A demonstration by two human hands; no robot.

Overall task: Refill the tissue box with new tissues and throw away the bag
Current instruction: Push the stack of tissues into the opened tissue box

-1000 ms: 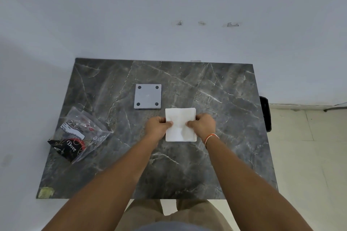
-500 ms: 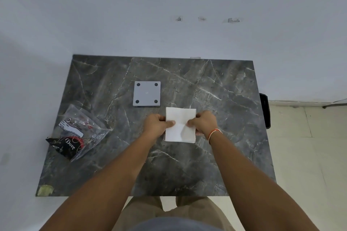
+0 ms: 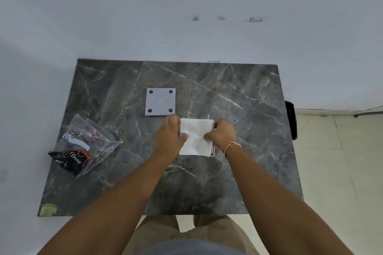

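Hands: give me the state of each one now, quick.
Left hand: closed on the left edge of the tissue stack.
Right hand: closed on the stack's right edge.

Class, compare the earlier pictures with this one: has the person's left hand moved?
Yes. The left hand has slid away from the person along the tissue stack, almost to the near edge of the grey square plate.

Matt paper tissues on polished marble table (veined).
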